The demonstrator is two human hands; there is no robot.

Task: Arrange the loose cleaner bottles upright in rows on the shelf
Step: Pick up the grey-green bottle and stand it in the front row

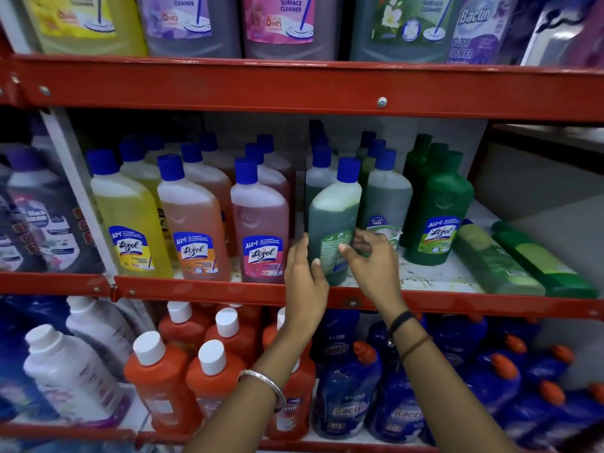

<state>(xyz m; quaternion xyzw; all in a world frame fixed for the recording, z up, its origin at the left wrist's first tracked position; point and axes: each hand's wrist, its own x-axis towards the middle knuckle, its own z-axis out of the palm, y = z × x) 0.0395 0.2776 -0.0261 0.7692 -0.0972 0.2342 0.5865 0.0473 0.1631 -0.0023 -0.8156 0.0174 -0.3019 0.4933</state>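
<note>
Though upright-ish at front of middle shelf (196,291), kinda leaning right: dark green blue-capped bottle (333,217), between pink Lizol bottle (260,223) and greyish-green bottle (387,201). Right grip (372,259) curled round its lower right side, thumb on label. Left grip (305,273) flat against left side, fingers straight. Further right, lying flat on same shelf: light green bottle (493,259), darker green bottle (542,263).

Both hands were at the tilted green bottle (333,220), its blue cap leaning right. The right hand (372,266) pinched the label side, and the left hand (305,276) lay straight-fingered against the other side. Just left of the grip stood a pink bottle (260,223). Well right of it, two green bottles (496,259) lay flat on the shelf (425,279).
</note>
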